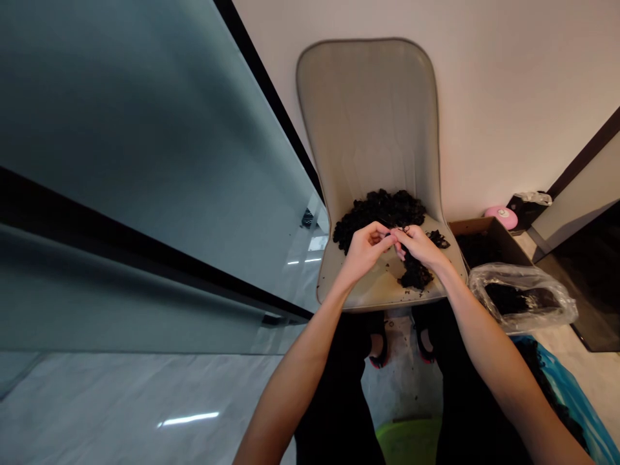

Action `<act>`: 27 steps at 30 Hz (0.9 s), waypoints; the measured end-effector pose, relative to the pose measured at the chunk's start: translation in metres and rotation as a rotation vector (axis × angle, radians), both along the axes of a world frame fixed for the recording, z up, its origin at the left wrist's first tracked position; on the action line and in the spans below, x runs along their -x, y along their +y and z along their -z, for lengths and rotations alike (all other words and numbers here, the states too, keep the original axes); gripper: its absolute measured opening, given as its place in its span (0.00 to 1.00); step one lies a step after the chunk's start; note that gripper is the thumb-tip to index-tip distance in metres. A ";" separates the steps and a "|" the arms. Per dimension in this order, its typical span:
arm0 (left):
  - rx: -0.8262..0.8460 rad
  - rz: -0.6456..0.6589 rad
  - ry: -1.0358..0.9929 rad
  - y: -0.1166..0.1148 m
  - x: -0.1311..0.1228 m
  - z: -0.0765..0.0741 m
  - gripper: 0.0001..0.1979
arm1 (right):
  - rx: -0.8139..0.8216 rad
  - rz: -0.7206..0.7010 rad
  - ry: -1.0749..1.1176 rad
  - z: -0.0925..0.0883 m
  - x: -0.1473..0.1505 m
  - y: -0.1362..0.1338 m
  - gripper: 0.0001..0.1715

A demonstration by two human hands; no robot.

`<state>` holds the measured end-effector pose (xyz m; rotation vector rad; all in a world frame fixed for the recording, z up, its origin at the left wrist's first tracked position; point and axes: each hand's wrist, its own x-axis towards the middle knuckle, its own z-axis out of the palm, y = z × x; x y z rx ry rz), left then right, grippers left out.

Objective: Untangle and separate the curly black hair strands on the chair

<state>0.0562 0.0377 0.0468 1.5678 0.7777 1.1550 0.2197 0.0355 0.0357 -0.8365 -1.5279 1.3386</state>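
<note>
My left hand (367, 250) and my right hand (420, 247) meet over the seat of a grey padded chair (371, 110), fingertips pinched together. Between them is a small black piece, mostly hidden by the fingers. A thin dark loop shows at my right fingers. Behind the hands spreads a large heap of small black pieces (382, 206). A smaller black clump (416, 276) lies under my right hand, near the seat's front edge. Several loose black pieces (438, 239) rest to its right, some ring-shaped. Dark crumbs dot the seat.
Right of the chair stand a cardboard box (504, 236) with dark contents, a clear plastic bag (552, 303) holding black pieces, and a blue bag (566, 381). A pink round object (501, 217) sits by the wall. Frosted glass panels (145, 129) flank the left. Something green (409, 442) is below me.
</note>
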 end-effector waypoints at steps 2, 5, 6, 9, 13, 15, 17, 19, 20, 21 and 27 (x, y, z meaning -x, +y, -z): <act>0.110 0.080 -0.139 0.000 0.001 -0.002 0.14 | 0.015 -0.040 0.104 -0.004 0.004 -0.003 0.32; 0.292 0.178 -0.353 0.000 -0.001 -0.003 0.15 | 0.054 -0.047 0.240 -0.009 0.009 -0.006 0.33; 0.343 0.195 -0.401 0.000 -0.002 -0.004 0.14 | 0.068 -0.049 0.265 -0.011 0.010 -0.007 0.33; 0.491 0.153 -0.526 0.002 -0.004 -0.004 0.09 | 0.096 -0.049 0.315 -0.014 0.011 -0.008 0.34; 0.599 -0.044 -0.663 0.011 0.000 -0.003 0.10 | 0.053 0.019 0.309 -0.013 0.005 -0.007 0.34; 0.597 -0.086 -0.701 0.014 0.004 -0.003 0.13 | 0.020 0.078 0.221 -0.010 0.001 -0.004 0.35; 0.609 -0.085 -0.739 0.015 0.006 -0.003 0.15 | 0.003 0.125 0.106 -0.005 0.000 -0.002 0.37; 0.634 -0.072 -0.764 0.013 0.006 -0.004 0.15 | -0.002 0.143 0.014 -0.002 0.000 0.001 0.39; 0.649 -0.062 -0.768 0.011 0.005 -0.004 0.15 | -0.003 0.149 -0.014 0.000 0.001 0.001 0.39; 0.665 -0.051 -0.770 0.010 0.004 -0.005 0.14 | -0.004 0.157 -0.031 0.001 0.002 0.002 0.40; 0.699 -0.054 -0.762 0.010 0.000 -0.003 0.05 | -0.006 0.226 -0.062 0.008 0.006 0.007 0.40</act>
